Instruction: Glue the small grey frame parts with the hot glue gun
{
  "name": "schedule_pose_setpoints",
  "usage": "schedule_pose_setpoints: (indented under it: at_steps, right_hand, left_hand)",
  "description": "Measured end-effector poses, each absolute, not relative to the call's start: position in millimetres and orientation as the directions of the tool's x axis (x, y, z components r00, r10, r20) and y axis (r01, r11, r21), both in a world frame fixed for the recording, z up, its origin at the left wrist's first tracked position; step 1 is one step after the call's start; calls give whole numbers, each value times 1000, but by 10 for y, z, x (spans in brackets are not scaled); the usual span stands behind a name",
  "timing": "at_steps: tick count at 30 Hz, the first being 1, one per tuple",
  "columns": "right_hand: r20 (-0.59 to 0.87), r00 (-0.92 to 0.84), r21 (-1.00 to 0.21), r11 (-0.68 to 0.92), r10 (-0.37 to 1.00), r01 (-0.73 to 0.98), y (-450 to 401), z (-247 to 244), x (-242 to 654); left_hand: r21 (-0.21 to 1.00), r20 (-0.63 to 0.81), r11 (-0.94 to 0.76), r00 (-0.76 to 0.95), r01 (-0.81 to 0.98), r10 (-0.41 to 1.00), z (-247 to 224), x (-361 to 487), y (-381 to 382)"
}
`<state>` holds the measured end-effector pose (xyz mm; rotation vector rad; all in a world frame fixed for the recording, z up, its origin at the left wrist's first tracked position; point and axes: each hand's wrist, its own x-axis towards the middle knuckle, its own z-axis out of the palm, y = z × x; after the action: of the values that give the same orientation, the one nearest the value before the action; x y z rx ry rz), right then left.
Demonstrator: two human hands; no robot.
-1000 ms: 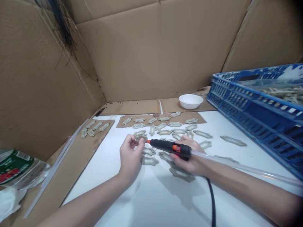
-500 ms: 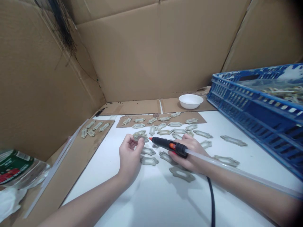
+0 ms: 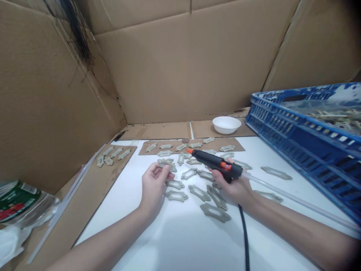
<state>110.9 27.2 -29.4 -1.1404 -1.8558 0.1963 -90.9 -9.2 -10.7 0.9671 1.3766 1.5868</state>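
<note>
My left hand [image 3: 154, 184] pinches a small greyish frame-shaped piece [image 3: 167, 165] between thumb and fingers, just above the white table. My right hand [image 3: 235, 188] is wrapped round a black hot glue gun [image 3: 210, 159] with an orange tip, which points left and slightly up, a little apart from the held piece. A long translucent glue stick [image 3: 282, 192] sticks out of the gun's back, and a black cord [image 3: 244, 241] hangs below. Several similar flat frames [image 3: 216, 212] lie loose around and under both hands; my right hand partly hides some.
More frames lie on a cardboard strip [image 3: 239, 144] at the back and on cardboard [image 3: 113, 177] at left. A white bowl [image 3: 226, 125] stands behind. A blue crate [image 3: 304, 139] borders the right; a green-labelled plastic container [image 3: 21, 201] sits far left. Cardboard walls [image 3: 180, 75] enclose the table.
My right hand has drawn the glue gun back to the right and tilted its tip up, away from the held piece. My left hand still holds the piece in nearly the same place.
</note>
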Motion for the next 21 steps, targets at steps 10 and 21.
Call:
schedule_pose_setpoints:
  at_steps: [10,21]
  right_hand:
    - [603,-156,-582,564,783,586,308,-281,1117]
    - [625,-199,-561,612,755,557,337,-221,1100]
  left_hand:
    - [990,23,-74,-371,-123,929,-178,-993,-28]
    - [986,-24,-48,-415,-161,910,-255,-1090,50]
